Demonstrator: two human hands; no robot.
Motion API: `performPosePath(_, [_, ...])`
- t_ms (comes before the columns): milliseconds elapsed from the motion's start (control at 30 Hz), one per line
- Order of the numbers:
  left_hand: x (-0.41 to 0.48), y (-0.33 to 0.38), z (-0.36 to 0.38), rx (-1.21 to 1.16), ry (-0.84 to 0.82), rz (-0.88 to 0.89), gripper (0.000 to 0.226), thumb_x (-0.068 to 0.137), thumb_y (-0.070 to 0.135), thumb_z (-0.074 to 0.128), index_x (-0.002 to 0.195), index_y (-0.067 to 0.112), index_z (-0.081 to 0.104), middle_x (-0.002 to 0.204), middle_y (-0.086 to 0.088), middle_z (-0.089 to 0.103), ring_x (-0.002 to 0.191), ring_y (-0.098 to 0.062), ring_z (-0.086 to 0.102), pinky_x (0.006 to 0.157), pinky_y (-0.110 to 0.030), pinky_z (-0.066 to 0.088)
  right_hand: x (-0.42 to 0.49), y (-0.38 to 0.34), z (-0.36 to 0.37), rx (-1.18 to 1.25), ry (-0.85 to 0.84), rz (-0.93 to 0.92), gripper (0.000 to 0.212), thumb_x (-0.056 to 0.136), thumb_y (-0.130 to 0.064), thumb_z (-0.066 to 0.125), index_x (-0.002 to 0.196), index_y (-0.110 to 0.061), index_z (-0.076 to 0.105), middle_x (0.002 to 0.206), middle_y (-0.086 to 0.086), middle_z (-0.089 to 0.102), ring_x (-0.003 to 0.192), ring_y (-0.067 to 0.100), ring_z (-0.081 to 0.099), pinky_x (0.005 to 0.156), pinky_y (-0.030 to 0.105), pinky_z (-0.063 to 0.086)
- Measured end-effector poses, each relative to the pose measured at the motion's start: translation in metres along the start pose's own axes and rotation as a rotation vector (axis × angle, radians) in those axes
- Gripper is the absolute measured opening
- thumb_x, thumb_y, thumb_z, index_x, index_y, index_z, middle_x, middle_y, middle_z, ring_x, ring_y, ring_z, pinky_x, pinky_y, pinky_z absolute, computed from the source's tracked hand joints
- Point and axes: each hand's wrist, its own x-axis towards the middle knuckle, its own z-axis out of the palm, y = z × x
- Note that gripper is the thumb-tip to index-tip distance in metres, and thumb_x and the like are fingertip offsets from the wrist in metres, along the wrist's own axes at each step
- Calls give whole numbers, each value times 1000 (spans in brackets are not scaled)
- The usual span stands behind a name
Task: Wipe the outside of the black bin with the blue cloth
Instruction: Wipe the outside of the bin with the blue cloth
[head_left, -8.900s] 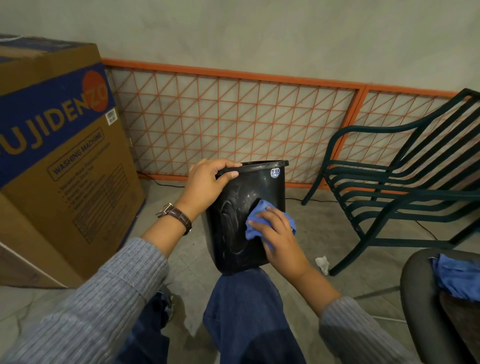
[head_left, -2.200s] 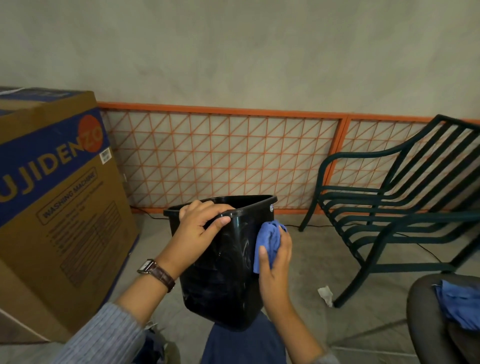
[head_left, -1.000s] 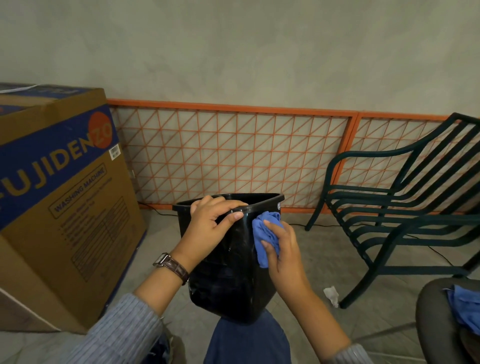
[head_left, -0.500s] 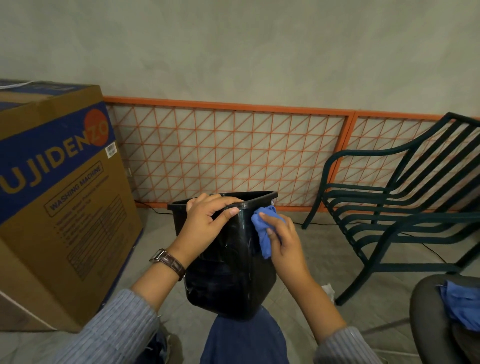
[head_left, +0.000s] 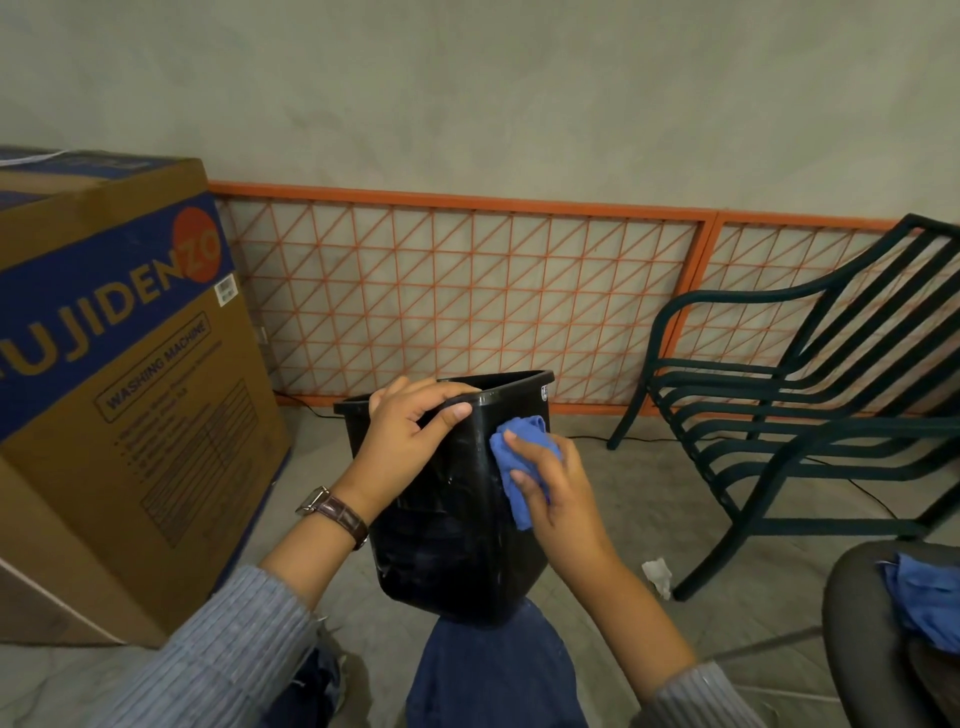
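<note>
Black plastic bin (head_left: 447, 545) stood upright, left hand (head_left: 405, 441) gripping its rim, curled fingers (head_left: 530, 446) of the right hand (head_left: 563, 501) holding the crumpled blue cloth (head_left: 525, 428) against its upper right edge, wall extending downward

I see dim, flat, even light with soft shadows on the grey concrete floor (head_left: 649, 493), faint sheen on the glossy black plastic bin (head_left: 457, 519), sharp centre, and wide-angle bowing along the orange metal lattice panel (head_left: 467, 291).

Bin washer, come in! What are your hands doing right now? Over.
Left hand grips black bin at the rim. Right hand presses blue cloth against bin's side, near the top. Bin rests on knee. Nothing blocking the wipe.
</note>
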Motion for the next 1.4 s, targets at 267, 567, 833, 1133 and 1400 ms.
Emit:
performPosePath(267, [1, 6, 4, 16, 11, -4, 24, 83, 56, 40, 101, 53, 55, 91, 37, 55, 97, 11, 41, 89, -10, 12, 4, 8, -10, -8, 7, 92, 39, 97, -15, 47, 111, -52, 47, 118, -3, 44, 110, 0, 45, 88, 0, 32])
performPosePath(567, [1, 6, 3, 24, -6, 3, 25, 83, 57, 38, 102, 53, 54, 93, 34, 56, 99, 10, 41, 90, -13, 13, -3, 8, -11, -40, 3, 27, 39, 96, -17, 47, 113, -52, 47, 116, -4, 44, 110, -9, 41, 88, 2, 32])
performPosePath(833, [-1, 1, -1, -8, -6, -19, 26, 82, 58, 38, 101, 52, 55, 96, 34, 55, 100, 8, 41, 90, -17, 16, -24, 7, 0, -55, -47, -45, 29, 94, -26, 44, 120, -36, 52, 116, -11, 42, 112, -6, 41, 91, 5, 33])
performPosePath(1133, [0, 1, 3, 44, -5, -25, 28, 83, 59, 36, 103, 51, 55, 96, 36, 54, 100, 14, 38, 90, -13, 12, -38, 3, 10, -52, 12, 82, 28, 95, -32, 45, 121, -37, 53, 114, -20, 38, 106, -13, 41, 85, 2, 35])
performPosePath(1400, [3, 9, 12, 106, 11, -14, 24, 91, 46, 46, 108, 41, 61, 87, 33, 51, 95, 12, 37, 86, -26, 16, -28, 1, 1, -5, 24, 167, 40, 98, -17, 46, 114, -53, 42, 109, -17, 44, 105, -12, 44, 83, 1, 35])
